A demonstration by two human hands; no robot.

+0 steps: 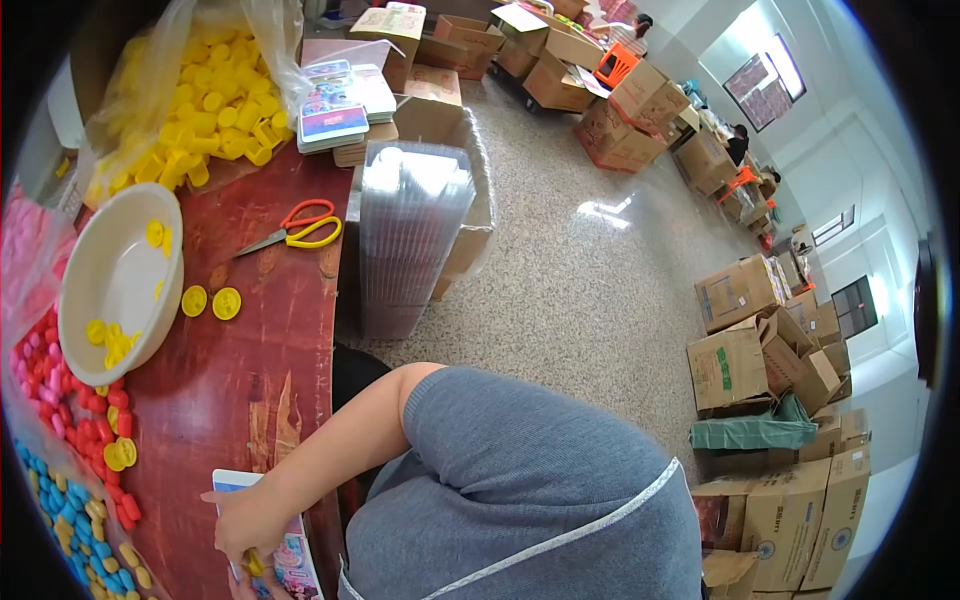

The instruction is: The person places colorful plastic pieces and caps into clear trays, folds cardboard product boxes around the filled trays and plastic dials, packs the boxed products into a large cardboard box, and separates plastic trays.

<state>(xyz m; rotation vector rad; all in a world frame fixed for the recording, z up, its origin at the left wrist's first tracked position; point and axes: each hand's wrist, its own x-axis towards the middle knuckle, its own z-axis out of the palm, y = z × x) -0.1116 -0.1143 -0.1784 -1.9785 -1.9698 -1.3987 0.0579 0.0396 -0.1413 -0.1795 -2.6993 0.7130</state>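
Observation:
My right hand (250, 520) is bent over a printed card (296, 562) with pink and blue pictures, near the table's lower edge in the view. Its fingers are closed around a small yellow plastic piece (254, 563), partly covered by them. What seem to be fingertips of my left hand (272, 591) show at the bottom edge beside the card, mostly cut off. Up the table, two round yellow pieces (226, 303) lie next to a white basin (72, 290) with several more inside. Scissors (290, 236) with red and yellow handles rest nearby.
A bag of yellow pieces (215, 100) sits at the far end. Red pieces (95, 430) and blue pieces (75, 515) line the table's left. Stacked cards (335, 115) and clear plastic trays (410, 230) stand by the edge. Cartons (740, 360) and other people are across the floor.

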